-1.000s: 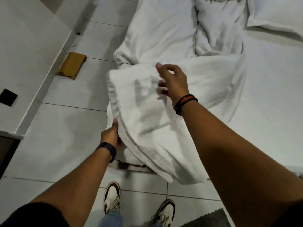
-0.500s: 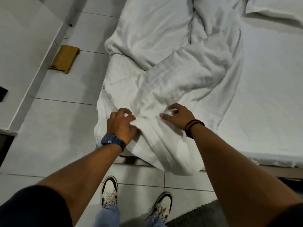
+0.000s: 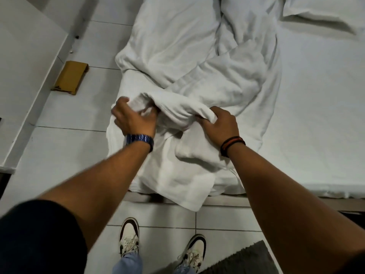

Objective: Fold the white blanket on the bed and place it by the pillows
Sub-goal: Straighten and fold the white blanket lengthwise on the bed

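White blanket [image 3: 207, 80]: rumpled, bunched in thick folds, one corner hanging off the bed [image 3: 316, 115] edge below the wrists. Left hand [image 3: 134, 120] palm down, fingers curled, pinching a bunched edge. Right hand [image 3: 219, 123] fisted around a rolled fold. The ridge of cloth runs between both hands; the rest spreads beyond them.

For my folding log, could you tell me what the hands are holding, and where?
Both hands grip the white blanket: left hand and right hand pinch a bunched fold near the bed's foot corner.
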Demonstrator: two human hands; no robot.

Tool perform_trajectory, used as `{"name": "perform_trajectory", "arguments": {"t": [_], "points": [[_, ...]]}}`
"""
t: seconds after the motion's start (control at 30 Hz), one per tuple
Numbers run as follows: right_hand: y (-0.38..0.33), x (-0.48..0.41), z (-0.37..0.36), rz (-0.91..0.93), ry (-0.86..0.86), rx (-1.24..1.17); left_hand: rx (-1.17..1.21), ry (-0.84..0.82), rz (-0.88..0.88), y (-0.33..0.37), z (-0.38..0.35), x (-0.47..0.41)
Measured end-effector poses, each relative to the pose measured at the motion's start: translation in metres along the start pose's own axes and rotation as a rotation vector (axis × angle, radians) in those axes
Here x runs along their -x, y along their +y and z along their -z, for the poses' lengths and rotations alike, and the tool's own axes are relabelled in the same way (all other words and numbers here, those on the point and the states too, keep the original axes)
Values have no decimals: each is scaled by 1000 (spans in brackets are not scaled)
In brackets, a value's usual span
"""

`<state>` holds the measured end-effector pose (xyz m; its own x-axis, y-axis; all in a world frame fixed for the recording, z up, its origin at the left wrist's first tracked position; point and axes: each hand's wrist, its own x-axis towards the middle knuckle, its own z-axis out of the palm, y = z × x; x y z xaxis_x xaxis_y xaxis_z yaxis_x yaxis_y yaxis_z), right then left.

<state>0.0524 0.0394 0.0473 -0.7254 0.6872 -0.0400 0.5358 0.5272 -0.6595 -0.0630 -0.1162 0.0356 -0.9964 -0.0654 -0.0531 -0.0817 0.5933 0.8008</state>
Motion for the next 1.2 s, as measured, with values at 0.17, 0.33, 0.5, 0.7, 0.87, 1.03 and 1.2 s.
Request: {"name": "perform_trajectory", "arguments": {"t": [0.17,0.33,0.5,0.7,0.87,1.03,1.2], "points": [[-7,-4,5,62,-55,-156,-253,-7,-333,-32,-4,24],[-19,-9,-2,124,-185,-99,-472,-84,-1201,29,-4,-21],[-32,-4,-24,244,293,150,-361,-344,-596,59,10,-76],[-16,33,-64,616,-52,526,155,-259,304,19,37,-149],[8,67,-114,145,-585,773,221,-339,489,-12,39,-152],[11,73,-124,154,-463,752,139,-301,466,-18,38,-144],[41,71,-34,2,-158,589,119,-300,422,-15,48,-130]]}}
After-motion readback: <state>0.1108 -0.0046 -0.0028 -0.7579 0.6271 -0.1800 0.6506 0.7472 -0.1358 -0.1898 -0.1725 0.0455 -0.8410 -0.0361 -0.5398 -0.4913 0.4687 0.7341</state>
